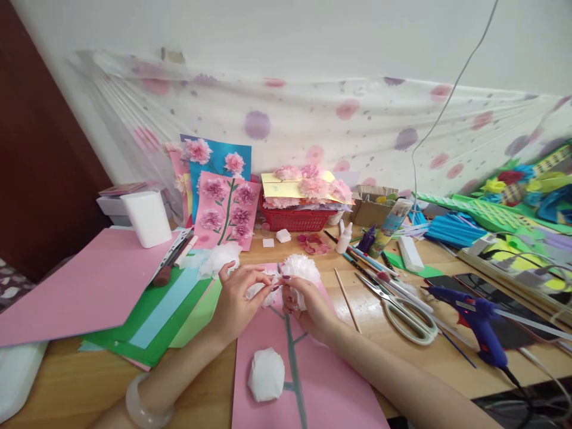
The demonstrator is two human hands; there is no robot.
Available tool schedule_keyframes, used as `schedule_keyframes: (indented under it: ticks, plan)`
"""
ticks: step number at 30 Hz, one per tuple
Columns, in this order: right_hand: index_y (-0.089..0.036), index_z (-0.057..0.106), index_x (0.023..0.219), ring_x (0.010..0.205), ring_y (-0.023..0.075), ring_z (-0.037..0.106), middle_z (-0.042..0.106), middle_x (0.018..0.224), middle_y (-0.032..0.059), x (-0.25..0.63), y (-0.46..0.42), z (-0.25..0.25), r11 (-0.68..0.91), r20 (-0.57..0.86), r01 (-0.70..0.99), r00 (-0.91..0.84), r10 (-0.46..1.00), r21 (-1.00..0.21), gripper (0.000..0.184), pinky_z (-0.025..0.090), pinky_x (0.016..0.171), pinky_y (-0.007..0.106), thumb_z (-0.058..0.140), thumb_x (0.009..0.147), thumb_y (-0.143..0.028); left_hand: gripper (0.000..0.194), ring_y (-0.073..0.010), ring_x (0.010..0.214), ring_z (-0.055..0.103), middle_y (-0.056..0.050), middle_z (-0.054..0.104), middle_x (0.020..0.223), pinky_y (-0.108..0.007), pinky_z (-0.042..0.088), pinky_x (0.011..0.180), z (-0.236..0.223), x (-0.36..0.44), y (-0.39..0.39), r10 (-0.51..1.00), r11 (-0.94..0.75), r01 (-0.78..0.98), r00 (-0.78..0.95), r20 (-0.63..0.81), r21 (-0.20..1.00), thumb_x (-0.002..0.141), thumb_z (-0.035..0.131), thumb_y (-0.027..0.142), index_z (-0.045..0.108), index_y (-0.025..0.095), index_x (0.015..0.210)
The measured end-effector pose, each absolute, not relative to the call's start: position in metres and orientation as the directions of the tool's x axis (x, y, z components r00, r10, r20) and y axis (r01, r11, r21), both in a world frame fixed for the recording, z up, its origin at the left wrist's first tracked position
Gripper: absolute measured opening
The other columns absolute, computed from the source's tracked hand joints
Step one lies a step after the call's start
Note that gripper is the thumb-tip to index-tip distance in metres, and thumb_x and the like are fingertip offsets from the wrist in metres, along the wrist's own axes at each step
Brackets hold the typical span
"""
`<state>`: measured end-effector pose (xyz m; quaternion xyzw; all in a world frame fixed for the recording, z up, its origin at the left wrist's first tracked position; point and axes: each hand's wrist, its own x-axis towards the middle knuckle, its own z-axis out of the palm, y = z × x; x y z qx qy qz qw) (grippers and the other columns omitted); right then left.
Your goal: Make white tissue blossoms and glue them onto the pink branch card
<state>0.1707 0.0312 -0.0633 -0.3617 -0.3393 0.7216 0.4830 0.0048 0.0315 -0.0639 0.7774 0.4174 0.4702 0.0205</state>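
Note:
My left hand and my right hand meet above a pink sheet. Both are closed, fingertips pinching thin white tissue paper between them. Just behind my right hand shows a fluffy white tissue flower; whether that hand touches it is hidden. A grey-green stem with short side branches is painted on the sheet. Nearer to me, a round folded piece of white tissue lies left of the stem. More crumpled white tissue sits behind my left hand.
Scissors, a wooden stick and a blue glue gun lie to the right. White and purple bottles stand behind. A red basket and flower cards are at the back. Coloured paper covers the left.

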Motion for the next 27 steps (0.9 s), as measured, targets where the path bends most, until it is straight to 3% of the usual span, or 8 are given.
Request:
schedule_keyframes:
  ticks: [4, 10, 15, 19, 22, 27]
  plan:
    - [-0.015, 0.068, 0.077, 0.048, 0.0076, 0.031, 0.039, 0.054, -0.0062, 0.1699, 0.0289, -0.0611, -0.281, -0.174, -0.421, -0.274, 0.946, -0.863, 0.023, 0.027, 0.049, 0.024, 0.070, 0.066, -0.036, 0.012, -0.0192, 0.097, 0.068, 0.004, 0.072, 0.083, -0.043, 0.020, 0.105, -0.0649, 0.0040, 0.0309, 0.685, -0.643, 0.625, 0.213, 0.696, 0.442, 0.085, 0.063, 0.016, 0.058, 0.023, 0.077]
    - [-0.018, 0.055, 0.058, 0.048, 0.0088, 0.032, 0.039, 0.051, -0.0053, 0.1694, 0.0292, -0.0623, -0.167, -0.080, -0.337, -0.257, 0.963, -0.927, 0.022, 0.027, 0.049, 0.026, 0.068, 0.068, -0.033, 0.013, -0.0191, 0.099, 0.068, 0.004, 0.072, 0.084, -0.045, 0.019, 0.107, -0.0621, 0.0046, 0.0299, 0.675, -0.669, 0.595, 0.238, 0.698, 0.445, 0.084, 0.064, 0.016, 0.057, 0.023, 0.075]
    - [-0.016, 0.063, 0.068, 0.048, 0.0089, 0.031, 0.040, 0.050, -0.0059, 0.1698, 0.0292, -0.0647, -0.147, -0.070, -0.313, -0.245, 0.967, -0.938, 0.016, 0.026, 0.049, 0.026, 0.066, 0.068, -0.032, 0.020, -0.0227, 0.096, 0.070, 0.006, 0.071, 0.071, -0.049, 0.021, 0.111, -0.0642, 0.0061, 0.0309, 0.769, -0.604, 0.507, 0.168, 0.616, 0.616, 0.077, 0.070, 0.022, 0.051, 0.023, 0.072]
    - [-0.017, 0.057, 0.060, 0.048, 0.0089, 0.032, 0.040, 0.050, -0.0056, 0.1696, 0.0275, -0.0632, -0.147, -0.072, -0.324, -0.234, 0.970, -0.935, 0.022, 0.026, 0.049, 0.026, 0.068, 0.068, -0.034, 0.010, -0.0216, 0.086, 0.072, 0.001, 0.075, 0.089, -0.050, 0.025, 0.113, -0.0657, 0.0067, 0.0311, 0.846, -0.523, 0.394, 0.137, 0.515, 0.756, 0.080, 0.066, 0.027, 0.059, 0.025, 0.087]
    - [-0.018, 0.051, 0.057, 0.048, 0.0091, 0.032, 0.039, 0.049, -0.0057, 0.1693, 0.0268, -0.0614, -0.148, -0.071, -0.329, -0.235, 0.969, -0.933, 0.027, 0.025, 0.049, 0.026, 0.068, 0.068, -0.036, 0.002, -0.0219, 0.090, 0.071, 0.000, 0.075, 0.085, -0.048, 0.027, 0.113, -0.0659, 0.0064, 0.0321, 0.847, -0.523, 0.379, 0.126, 0.517, 0.764, 0.083, 0.060, 0.026, 0.060, 0.025, 0.082]
    - [-0.019, 0.046, 0.054, 0.048, 0.0086, 0.031, 0.040, 0.051, -0.0051, 0.1692, 0.0271, -0.0613, -0.141, -0.057, -0.322, -0.255, 0.965, -0.936, 0.035, 0.028, 0.050, 0.026, 0.069, 0.071, -0.039, 0.011, -0.0245, 0.104, 0.067, -0.002, 0.076, 0.084, -0.049, 0.032, 0.109, -0.0672, 0.0059, 0.0335, 0.851, -0.515, 0.370, 0.114, 0.512, 0.773, 0.081, 0.064, 0.025, 0.055, 0.024, 0.076]
